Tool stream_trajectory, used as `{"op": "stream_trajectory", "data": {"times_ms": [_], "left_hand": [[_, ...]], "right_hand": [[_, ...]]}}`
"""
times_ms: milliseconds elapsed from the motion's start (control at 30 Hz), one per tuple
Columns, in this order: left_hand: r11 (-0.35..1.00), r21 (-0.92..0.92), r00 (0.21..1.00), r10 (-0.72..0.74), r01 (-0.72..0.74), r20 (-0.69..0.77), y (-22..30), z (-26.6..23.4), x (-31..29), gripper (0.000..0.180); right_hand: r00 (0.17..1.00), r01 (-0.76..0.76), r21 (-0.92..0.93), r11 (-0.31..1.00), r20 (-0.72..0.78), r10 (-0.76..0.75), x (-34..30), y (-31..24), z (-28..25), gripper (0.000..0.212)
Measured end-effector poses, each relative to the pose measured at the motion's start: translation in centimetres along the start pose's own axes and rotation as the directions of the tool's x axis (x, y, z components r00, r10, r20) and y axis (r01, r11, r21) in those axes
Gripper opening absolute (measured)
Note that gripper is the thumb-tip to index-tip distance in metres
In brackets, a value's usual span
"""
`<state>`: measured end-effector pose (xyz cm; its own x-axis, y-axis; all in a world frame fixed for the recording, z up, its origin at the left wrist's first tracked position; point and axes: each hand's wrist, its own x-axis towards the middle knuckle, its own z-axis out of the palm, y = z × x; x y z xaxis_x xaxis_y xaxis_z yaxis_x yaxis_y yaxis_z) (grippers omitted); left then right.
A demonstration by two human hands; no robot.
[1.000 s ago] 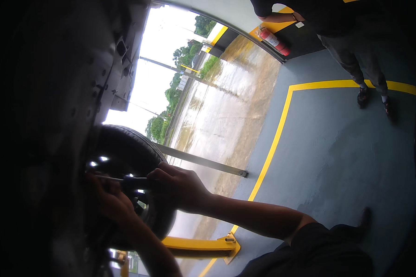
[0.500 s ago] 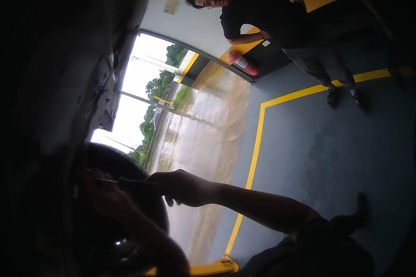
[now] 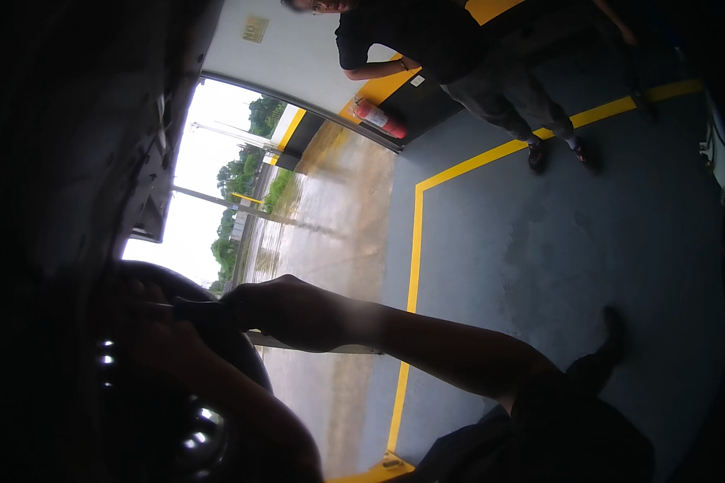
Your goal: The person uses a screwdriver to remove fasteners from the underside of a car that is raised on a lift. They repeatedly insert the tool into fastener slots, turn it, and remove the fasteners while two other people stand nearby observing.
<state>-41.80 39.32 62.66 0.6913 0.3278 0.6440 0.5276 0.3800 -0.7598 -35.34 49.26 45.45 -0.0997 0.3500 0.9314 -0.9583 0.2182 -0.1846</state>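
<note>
My right hand (image 3: 286, 312) is closed around the dark handle of a screwdriver (image 3: 197, 311), held roughly level. Its thin metal shaft points left into deep shadow beside a black tyre (image 3: 246, 354). Close to the shaft's tip is my left hand (image 3: 153, 332), its fingers dimly seen and bent around something I cannot make out. What the tip touches is hidden in the dark. Below my left forearm, a rounded shiny part (image 3: 205, 435) catches the light.
A dark vehicle body panel (image 3: 141, 177) fills the left side. Beyond it lies a wet pavement (image 3: 322, 241). A person (image 3: 427, 40) stands at the upper right near a red fire extinguisher (image 3: 379, 118). Yellow lines (image 3: 415, 258) mark the grey floor (image 3: 475, 241).
The view has shifted, so the surroundings sit farther left. My right hand still grips the screwdriver, and my left hand stays by its tip. Bright reflections now show in the dark lower left.
</note>
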Motion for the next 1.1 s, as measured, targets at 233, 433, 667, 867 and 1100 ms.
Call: {"op": "stream_trajectory", "data": {"times_ms": [233, 433, 667, 867, 1100], "left_hand": [[0.989, -0.082, 0.99, -0.119, 0.126, 0.079, -0.2, -1.6, -0.5, 0.022], [-0.154, -0.747, 0.483, -0.676, 0.646, 0.557, 1.6, 0.4, 2.6, 0.021], [-0.204, -0.775, 0.548, -0.601, 0.598, 0.582, -0.8, 0.4, 2.0, 0.025], [-0.259, -0.759, 0.518, -0.598, 0.597, 0.612, -0.6, -0.9, 2.4, 0.032], [-0.149, -0.732, 0.408, -0.748, 0.665, 0.523, 0.8, -1.2, 3.6, 0.031]], "right_hand": [[0.977, -0.156, -0.357, 0.921, -0.193, 0.09, 0.1, -2.2, 2.7, 0.027], [0.932, 0.059, -0.808, 0.586, -0.166, -0.323, 2.5, -0.2, 1.3, 0.048], [0.912, -0.391, -0.273, 0.879, 0.014, 0.41, 2.5, -3.6, -0.6, 0.037], [0.893, -0.424, -0.233, 0.875, 0.051, 0.447, 2.0, -4.5, 1.2, 0.032], [0.968, -0.25, -0.384, 0.889, -0.087, 0.235, 1.0, -3.1, 2.6, 0.031]]}}
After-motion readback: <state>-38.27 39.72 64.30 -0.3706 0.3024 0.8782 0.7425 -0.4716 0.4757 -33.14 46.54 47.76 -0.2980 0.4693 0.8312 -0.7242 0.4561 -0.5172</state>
